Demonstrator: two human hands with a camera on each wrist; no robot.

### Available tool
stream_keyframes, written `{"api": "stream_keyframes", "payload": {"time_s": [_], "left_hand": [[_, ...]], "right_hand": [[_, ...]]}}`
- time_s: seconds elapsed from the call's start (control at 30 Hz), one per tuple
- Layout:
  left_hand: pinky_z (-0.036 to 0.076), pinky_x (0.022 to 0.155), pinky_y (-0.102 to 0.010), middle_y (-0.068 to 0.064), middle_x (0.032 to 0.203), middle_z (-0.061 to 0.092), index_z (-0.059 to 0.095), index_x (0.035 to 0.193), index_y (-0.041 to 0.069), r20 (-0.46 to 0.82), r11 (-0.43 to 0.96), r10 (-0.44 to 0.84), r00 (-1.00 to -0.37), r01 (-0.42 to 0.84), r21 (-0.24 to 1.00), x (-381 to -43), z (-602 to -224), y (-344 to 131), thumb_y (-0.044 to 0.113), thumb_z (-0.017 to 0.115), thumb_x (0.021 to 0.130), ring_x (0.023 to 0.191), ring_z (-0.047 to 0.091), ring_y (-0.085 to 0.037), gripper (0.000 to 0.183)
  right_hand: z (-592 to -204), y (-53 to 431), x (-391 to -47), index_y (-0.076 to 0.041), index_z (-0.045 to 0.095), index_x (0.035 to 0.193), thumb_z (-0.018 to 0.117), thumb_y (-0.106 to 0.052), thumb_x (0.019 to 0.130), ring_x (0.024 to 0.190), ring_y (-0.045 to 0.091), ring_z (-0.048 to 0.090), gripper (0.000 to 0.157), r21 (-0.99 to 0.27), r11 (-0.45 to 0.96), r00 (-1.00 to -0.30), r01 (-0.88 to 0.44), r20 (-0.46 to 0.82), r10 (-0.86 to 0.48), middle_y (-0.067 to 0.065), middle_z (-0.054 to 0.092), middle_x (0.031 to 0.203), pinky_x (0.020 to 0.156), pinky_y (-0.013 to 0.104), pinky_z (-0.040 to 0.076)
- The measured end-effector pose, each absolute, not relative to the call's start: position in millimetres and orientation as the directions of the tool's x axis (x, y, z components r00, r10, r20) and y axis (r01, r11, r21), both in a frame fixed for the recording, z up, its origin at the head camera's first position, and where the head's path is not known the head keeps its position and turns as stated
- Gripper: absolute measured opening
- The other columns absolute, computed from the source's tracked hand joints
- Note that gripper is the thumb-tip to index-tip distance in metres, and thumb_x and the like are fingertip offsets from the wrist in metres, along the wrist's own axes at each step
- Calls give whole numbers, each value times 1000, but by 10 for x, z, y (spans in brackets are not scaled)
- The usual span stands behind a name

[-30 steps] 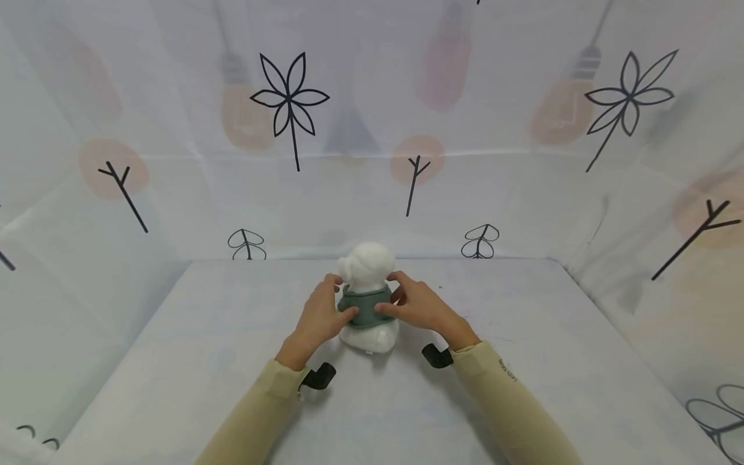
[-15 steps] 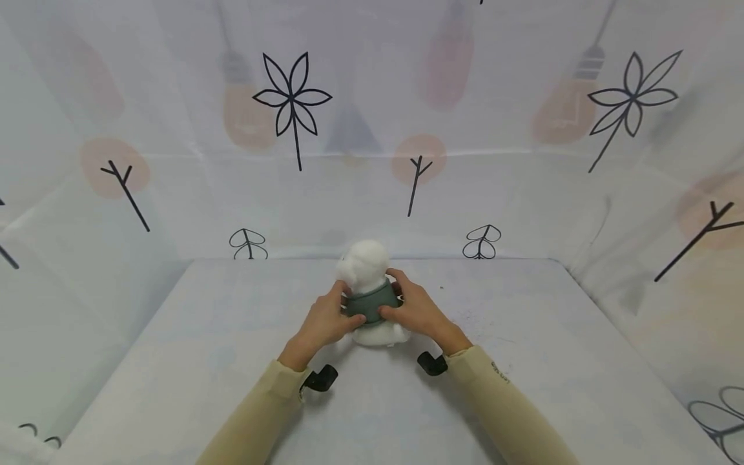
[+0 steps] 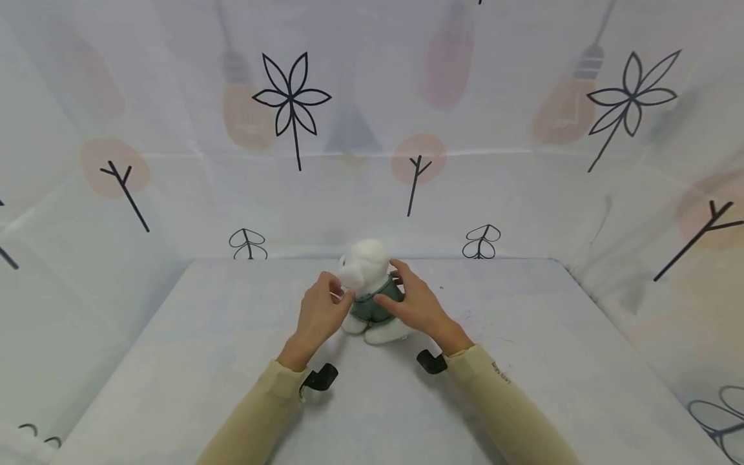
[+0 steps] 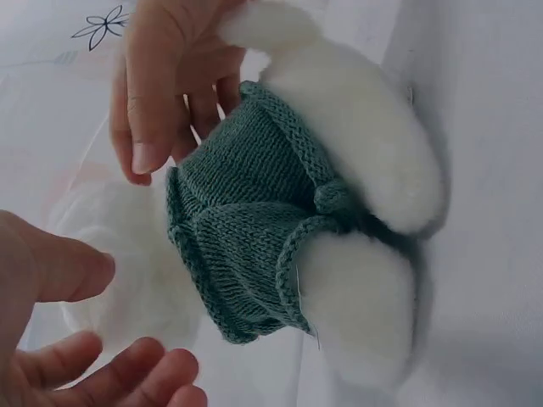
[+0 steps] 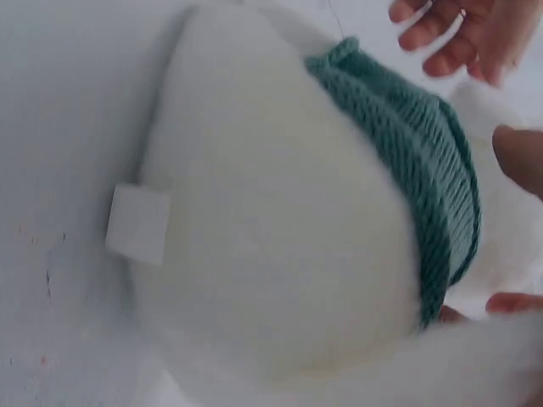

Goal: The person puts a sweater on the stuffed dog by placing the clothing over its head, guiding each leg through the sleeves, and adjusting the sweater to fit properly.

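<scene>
A white plush toy (image 3: 367,258) with a rounded muzzle and a green knitted garment (image 4: 246,186) sits upright on the table, its muzzle turned to the left. My right hand (image 3: 421,307) is at its right side, thumb over the garment and the other fingers bent round behind. In the right wrist view the toy's white back and a small white tag (image 5: 138,224) fill much of the picture. My left hand (image 3: 320,310) is beside the muzzle, fingers loosely bent, with a gap to the garment in the left wrist view.
A white table (image 3: 232,329) lies under the toy. A pale cloth (image 3: 360,194) printed with line-drawn flowers and twigs hangs behind and at both sides. Each cuff carries a small black wrist device (image 3: 321,377).
The plush toy has turned from showing its back to showing its muzzle and feet toward the left front. My left hand has shifted from the garment up to the muzzle.
</scene>
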State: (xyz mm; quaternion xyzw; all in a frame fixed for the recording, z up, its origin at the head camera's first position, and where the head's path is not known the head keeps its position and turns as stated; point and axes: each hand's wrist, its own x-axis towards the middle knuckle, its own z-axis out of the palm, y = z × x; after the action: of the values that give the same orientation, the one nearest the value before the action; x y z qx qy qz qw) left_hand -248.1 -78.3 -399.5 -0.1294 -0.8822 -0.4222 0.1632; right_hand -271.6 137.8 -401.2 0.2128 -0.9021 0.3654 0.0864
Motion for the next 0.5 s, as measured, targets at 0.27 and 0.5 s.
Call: {"api": "stream_keyframes", "payload": {"time_s": [0.27, 0.5], "left_hand": [[52, 63, -37, -10, 100, 64, 49, 132, 8, 519, 604, 67, -852, 449, 659, -2511, -4015, -762, 16, 66, 89, 78, 66, -20, 47], [55, 66, -34, -14, 96, 64, 61, 118, 5, 576, 534, 14, -817, 493, 687, -2580, -4044, -776, 5, 68, 85, 77, 67, -22, 33]], "right_hand": [[-3998, 1241, -2619, -10, 20, 151, 75, -45, 80, 121, 34, 50, 96, -509, 774, -923, -377, 276, -268, 20, 47, 137, 93, 51, 44], [-4044, 1252, -2637, -14, 18, 153, 75, -38, 82, 121, 31, 50, 94, -503, 776, -921, -380, 280, -269, 17, 48, 137, 94, 50, 43]]}}
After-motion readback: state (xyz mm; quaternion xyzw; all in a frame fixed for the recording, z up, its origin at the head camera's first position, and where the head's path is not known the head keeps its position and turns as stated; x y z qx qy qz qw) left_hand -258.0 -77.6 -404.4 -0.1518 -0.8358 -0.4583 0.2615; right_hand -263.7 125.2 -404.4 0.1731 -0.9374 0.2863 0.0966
